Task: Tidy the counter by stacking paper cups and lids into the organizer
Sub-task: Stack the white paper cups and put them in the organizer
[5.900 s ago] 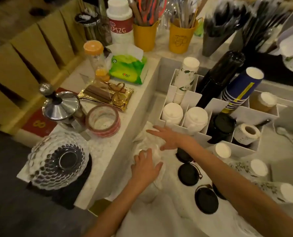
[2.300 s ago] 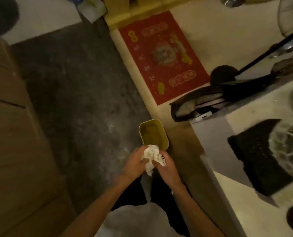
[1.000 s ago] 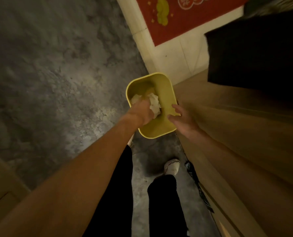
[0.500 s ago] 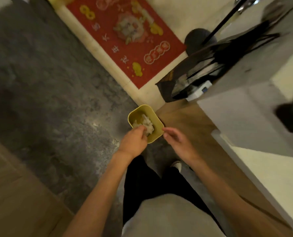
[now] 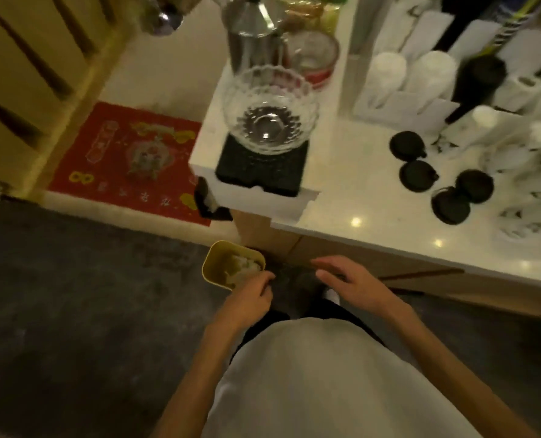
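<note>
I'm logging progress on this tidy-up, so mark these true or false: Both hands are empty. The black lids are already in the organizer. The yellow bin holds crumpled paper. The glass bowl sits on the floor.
1. Both hands are empty. True: the left hand and right hand hold nothing.
2. The black lids are in the organizer. False: they lie loose on the counter.
3. The yellow bin holds crumpled paper. True.
4. The glass bowl sits on the floor. False: it rests on a black pad on the counter.

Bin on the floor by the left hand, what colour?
Yellow; the bin holds crumpled white tissue. Head view, the only one, shows it just beyond the left hand.
</note>
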